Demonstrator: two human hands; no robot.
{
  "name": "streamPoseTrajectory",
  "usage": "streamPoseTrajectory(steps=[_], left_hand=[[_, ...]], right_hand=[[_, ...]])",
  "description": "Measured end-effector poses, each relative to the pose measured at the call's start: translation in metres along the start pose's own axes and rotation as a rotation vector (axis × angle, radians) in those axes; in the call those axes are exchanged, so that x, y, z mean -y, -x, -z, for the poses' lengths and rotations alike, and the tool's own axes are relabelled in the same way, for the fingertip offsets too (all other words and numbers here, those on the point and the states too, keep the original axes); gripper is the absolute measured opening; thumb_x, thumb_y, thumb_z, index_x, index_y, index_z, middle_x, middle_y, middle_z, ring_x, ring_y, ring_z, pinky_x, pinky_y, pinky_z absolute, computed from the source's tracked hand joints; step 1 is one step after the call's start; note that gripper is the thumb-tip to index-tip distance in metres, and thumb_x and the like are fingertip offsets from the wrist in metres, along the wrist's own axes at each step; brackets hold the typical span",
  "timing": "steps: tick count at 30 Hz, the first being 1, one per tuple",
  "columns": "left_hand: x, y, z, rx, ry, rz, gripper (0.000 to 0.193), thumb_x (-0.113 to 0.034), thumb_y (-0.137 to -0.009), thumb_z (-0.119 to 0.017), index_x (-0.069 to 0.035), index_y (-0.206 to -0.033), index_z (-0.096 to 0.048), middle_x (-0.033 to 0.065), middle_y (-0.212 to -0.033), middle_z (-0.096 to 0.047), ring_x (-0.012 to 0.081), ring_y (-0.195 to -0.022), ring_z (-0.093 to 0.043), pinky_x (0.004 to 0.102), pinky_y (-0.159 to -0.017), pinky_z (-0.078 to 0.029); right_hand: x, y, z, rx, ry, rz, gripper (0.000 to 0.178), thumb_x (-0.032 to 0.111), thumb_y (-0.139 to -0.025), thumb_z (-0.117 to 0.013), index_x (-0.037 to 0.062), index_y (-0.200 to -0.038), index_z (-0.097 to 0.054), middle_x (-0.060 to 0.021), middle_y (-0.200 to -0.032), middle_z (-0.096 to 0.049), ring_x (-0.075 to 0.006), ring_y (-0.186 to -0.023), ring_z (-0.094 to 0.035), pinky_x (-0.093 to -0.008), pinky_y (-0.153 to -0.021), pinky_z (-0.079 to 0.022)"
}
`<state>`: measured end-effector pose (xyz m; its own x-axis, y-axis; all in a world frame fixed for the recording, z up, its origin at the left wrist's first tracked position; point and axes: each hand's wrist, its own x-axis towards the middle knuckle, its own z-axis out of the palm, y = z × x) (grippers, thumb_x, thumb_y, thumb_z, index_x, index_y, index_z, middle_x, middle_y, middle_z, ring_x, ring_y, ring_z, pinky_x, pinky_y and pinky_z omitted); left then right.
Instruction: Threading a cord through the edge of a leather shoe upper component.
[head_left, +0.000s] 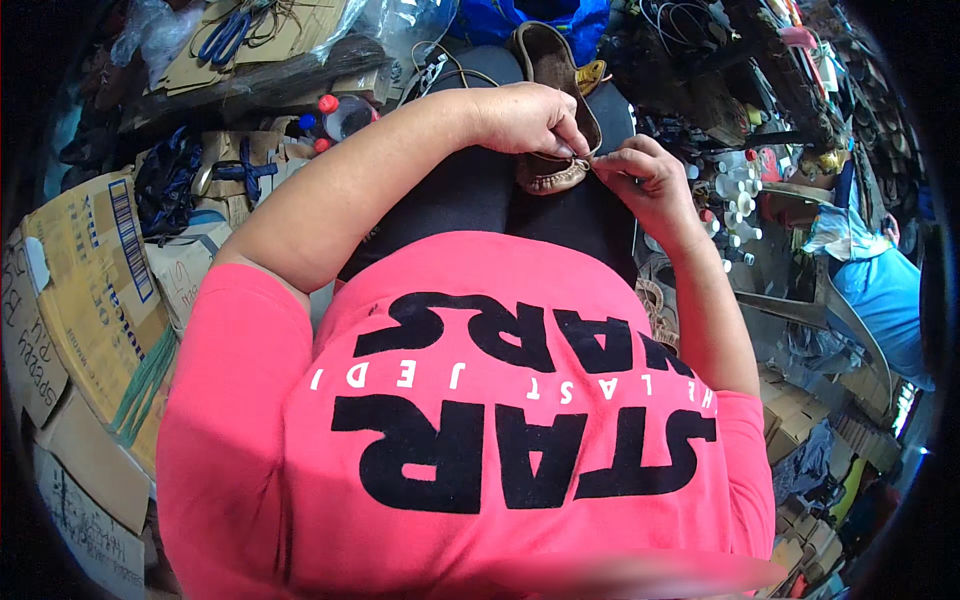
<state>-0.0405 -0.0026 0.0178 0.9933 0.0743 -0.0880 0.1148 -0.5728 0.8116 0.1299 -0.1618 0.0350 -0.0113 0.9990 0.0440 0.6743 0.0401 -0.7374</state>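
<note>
A brown moccasin-style shoe (553, 180) rests on my dark-clothed legs, its stitched toe toward me and its heel pointing away. My left hand (535, 120) reaches over the shoe's opening, with thumb and fingertips pinched on the thin shoelace (586, 163) at the front of the opening. From the other side, my right hand (648, 182) pinches the same lace between thumb and forefinger, close to the left fingertips. A small knot or loop seems to lie between the two hands, though its shape is too small to make out. My left fingers partly cover the opening.
Blue-handled scissors (224, 38) lie on cardboard at the upper left. Bottles with red and blue caps (345, 115) stand beside my left forearm. Cardboard boxes (90, 270) are stacked at the left. Several small white-capped bottles (738, 195) stand right of my right hand, near a blue bag (880, 310).
</note>
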Motion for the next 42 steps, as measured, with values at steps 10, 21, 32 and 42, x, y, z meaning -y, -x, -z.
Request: streamPoseTrajectory(steps=[10, 21, 32, 42], left_hand=[[0.014, -0.009, -0.003, -0.104, -0.008, -0.131, 0.017, -0.006, -0.068, -0.073, -0.009, -0.085, -0.072, 0.0064, -0.086, -0.058, 0.0213, -0.086, -0.059, 0.0312, -0.077, -0.046], [-0.024, 0.045, -0.033, -0.581, -0.272, 0.076, 0.018, -0.017, -0.075, -0.070, -0.006, -0.088, -0.064, 0.0116, -0.089, -0.060, 0.0315, -0.087, -0.061, 0.0401, -0.077, -0.049], [0.001, 0.107, 0.027, -0.800, 0.955, -0.030, 0.030, -0.035, -0.091, -0.054, -0.009, -0.092, -0.068, 0.0164, -0.096, -0.069, 0.0301, -0.093, -0.064, 0.0419, -0.089, -0.047], [0.051, 0.106, 0.035, -0.810, 1.566, 0.041, 0.049, -0.037, -0.096, -0.046, -0.017, -0.053, -0.035, 0.0014, -0.048, -0.039, 0.0169, -0.043, -0.041, 0.0393, -0.064, -0.047]], right_hand=[[0.028, -0.021, 0.005, 0.257, 0.557, 0.213, 0.017, 0.003, -0.075, -0.057, 0.0095, -0.086, -0.069, -0.0151, -0.081, -0.058, -0.0341, -0.079, -0.061, -0.0405, -0.070, -0.049], [0.005, -0.003, 0.005, 0.111, -0.171, -0.240, 0.021, 0.021, -0.084, -0.067, 0.0021, -0.093, -0.067, -0.0024, -0.075, -0.060, -0.0146, -0.072, -0.057, -0.0277, -0.067, -0.046], [-0.070, 0.114, 0.107, -0.070, -0.298, -0.558, 0.029, 0.025, -0.092, -0.058, 0.0047, -0.112, -0.065, -0.0003, -0.103, -0.064, -0.0049, -0.082, -0.052, -0.0249, -0.078, -0.043], [-0.102, 0.156, 0.049, -0.067, 0.743, -0.211, 0.036, 0.030, -0.092, -0.052, 0.0068, -0.065, -0.048, -0.0107, -0.065, -0.054, -0.0323, -0.067, -0.052, -0.0389, -0.067, -0.034]])
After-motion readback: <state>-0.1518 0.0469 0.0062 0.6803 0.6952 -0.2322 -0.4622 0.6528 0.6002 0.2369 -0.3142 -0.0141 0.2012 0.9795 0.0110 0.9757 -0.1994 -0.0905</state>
